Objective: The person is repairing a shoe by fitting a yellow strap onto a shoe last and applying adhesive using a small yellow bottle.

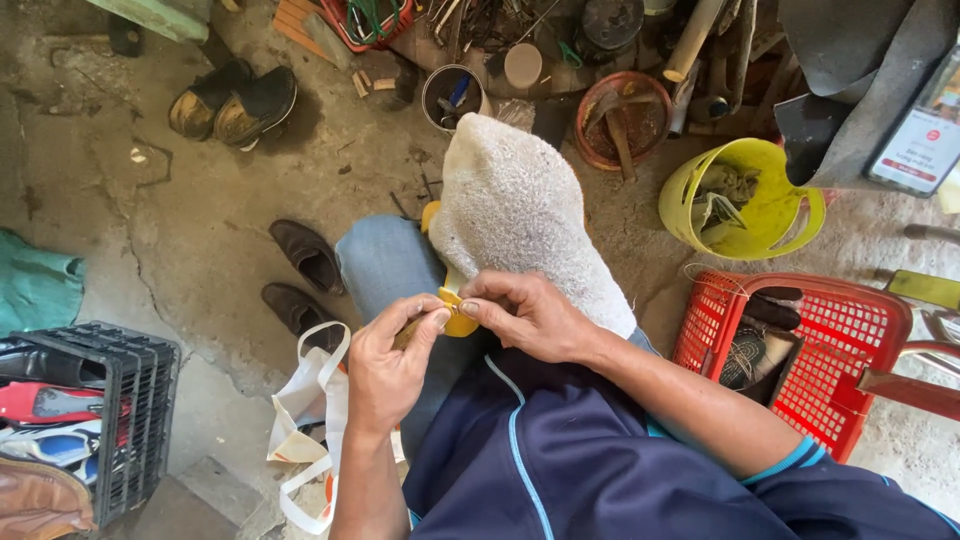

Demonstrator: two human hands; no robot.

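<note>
A small yellow piece (458, 322), flat and rounded, is sitting on the person's lap against the lower edge of a grey woolly cloth (515, 215) draped over the raised knee; what the piece is exactly cannot be told. The right hand (530, 315) is pinching its upper edge between thumb and forefinger, the other fingers curling in. The left hand (390, 365) is closing thumb and forefinger on the same piece from the other side, the two hands nearly touching. Blue jeans (385, 265) are showing beside the cloth, a dark blue jacket (560, 460) below. On the concrete floor (200, 220), a pair of brown shoes (300, 280) is lying just beside the leg, a white bag (310, 420) under the left wrist. A red basket (850, 330) is standing by the right forearm, a yellow bucket (770, 200) beyond it. A black crate (140, 400) of shoes is occupying the lower left corner of the floor.
</note>
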